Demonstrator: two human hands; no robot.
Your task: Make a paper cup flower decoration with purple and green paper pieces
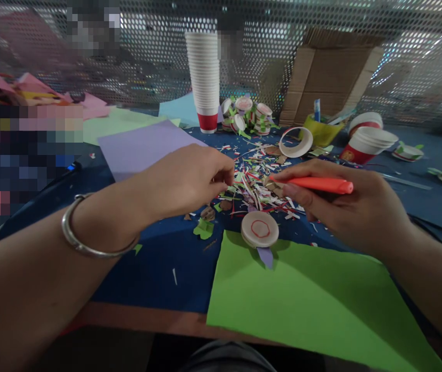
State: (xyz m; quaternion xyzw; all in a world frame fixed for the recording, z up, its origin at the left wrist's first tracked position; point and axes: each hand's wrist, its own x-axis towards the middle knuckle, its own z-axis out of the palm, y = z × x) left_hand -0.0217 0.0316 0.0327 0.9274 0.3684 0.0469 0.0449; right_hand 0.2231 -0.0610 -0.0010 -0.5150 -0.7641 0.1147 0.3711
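My right hand (345, 206) is closed around an orange marker pen (317, 184), held level with its tip pointing left over a heap of paper scraps (255, 181). My left hand (190, 178), with a metal bangle (85, 235) on its wrist, hovers at the left of the heap, fingers pinched together; what they hold, if anything, is hidden. In front of both hands lies a round cup-bottom disc (259, 229) with a red outline drawn on it, resting at the top edge of a green paper sheet (314, 299).
A tall stack of paper cups (204, 77) stands at the back, with small decorated cup pieces (246, 113) beside it. A cut cup ring (296, 142), yellow cup (321, 132) and more cups (368, 142) sit right. Purple sheet (139, 147) lies left. Cardboard (333, 77) leans on mesh.
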